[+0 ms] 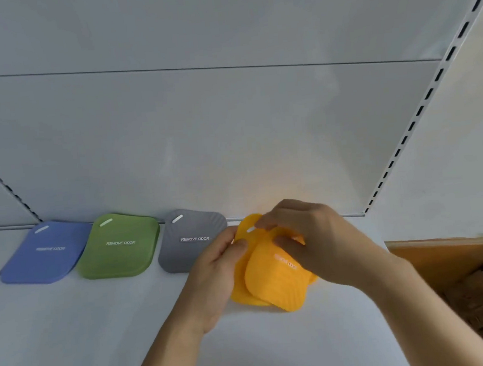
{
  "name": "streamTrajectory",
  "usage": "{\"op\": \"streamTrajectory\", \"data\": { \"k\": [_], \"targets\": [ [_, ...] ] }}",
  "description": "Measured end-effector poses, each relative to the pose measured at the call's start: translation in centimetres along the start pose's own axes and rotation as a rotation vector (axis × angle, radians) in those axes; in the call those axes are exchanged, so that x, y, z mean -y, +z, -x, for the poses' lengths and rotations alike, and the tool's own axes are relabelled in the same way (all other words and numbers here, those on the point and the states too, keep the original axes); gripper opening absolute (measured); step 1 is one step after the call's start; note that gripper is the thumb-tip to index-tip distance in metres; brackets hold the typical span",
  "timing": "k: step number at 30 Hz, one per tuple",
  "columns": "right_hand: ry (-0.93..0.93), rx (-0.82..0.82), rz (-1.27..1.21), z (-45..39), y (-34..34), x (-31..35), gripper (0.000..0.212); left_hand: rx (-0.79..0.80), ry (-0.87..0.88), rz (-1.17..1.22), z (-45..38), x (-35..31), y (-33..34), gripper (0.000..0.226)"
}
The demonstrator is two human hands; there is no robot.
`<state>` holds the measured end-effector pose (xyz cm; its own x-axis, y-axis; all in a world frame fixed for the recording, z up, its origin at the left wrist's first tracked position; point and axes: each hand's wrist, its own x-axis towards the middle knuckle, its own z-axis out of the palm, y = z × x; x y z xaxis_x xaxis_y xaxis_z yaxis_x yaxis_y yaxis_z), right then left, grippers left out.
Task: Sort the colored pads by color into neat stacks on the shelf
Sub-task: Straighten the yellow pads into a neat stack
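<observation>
The orange pads [275,282] lie in a loose, fanned pile toward the right end of the shelf [72,329], near its back edge. Your right hand [306,235] pinches the top orange pad at its upper part, fingers [283,242] curled onto it. Your left hand [216,272] holds the pile's left edge, thumb pressed on top. To the left along the shelf's back edge lie a grey pad [187,243], a green pad [118,246] and a blue pad [46,252], side by side, each flat and printed "REMOVE ODOR". The grey pad's right side is partly covered by your left hand. A cardboard box [451,263] sits beyond the shelf's right end.
</observation>
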<state>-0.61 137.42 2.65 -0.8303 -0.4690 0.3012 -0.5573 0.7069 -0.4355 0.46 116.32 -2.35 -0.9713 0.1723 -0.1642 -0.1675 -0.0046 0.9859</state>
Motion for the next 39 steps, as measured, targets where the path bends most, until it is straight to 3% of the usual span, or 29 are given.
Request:
{"op": "streamTrajectory", "data": {
  "k": [4, 7, 10, 13, 18, 23, 30, 33, 35, 39],
  "targets": [
    [0.081, -0.16, -0.125, 0.5, 2.3, -0.5, 0.049, 0.059, 0.054, -0.109, 0.3, 0.6, 0.4, 0.035],
    [0.245, -0.162, -0.159, 1.9, 3.3, -1.9, 0.059, -0.018, 0.098, -0.131, -0.1, 1.4, 0.3, 0.027],
    [0.407, -0.196, -0.163, 3.4, 3.8, -3.7, 0.036, -0.033, 0.077, -0.083, -0.2, 1.6, 0.1, 0.026],
    [0.313, -0.276, -0.184, 3.9, 3.7, -3.5, 0.018, -0.033, 0.037, -0.016, -0.3, 1.5, 0.0, 0.024],
    [0.131, -0.301, -0.211, 3.5, 2.8, -2.3, 0.014, -0.022, 0.022, 0.067, -0.3, 1.3, 0.3, 0.023],
    [0.185, -0.305, -0.194, 2.6, 3.7, -2.3, 0.014, 0.04, 0.043, 0.05, 0.0, 1.4, 0.6, 0.026],
    [0.214, -0.378, -0.091, 2.1, 4.7, -1.9, 0.022, -0.03, 0.136, -0.045, 0.2, 1.6, 0.6, 0.023],
    [0.363, -0.263, -0.246, 2.0, 4.3, -1.5, 0.033, -0.063, 0.153, -0.004, 0.2, 1.7, 0.5, 0.021],
    [0.43, -0.202, -0.331, 2.1, 4.3, -1.3, 0.029, -0.063, 0.143, 0.027, 0.1, 1.6, 0.4, 0.019],
    [0.382, -0.313, -0.278, 2.3, 5.0, -0.5, 0.018, -0.003, 0.033, 0.173, -0.1, 1.4, 0.4, 0.026]
  ]
}}
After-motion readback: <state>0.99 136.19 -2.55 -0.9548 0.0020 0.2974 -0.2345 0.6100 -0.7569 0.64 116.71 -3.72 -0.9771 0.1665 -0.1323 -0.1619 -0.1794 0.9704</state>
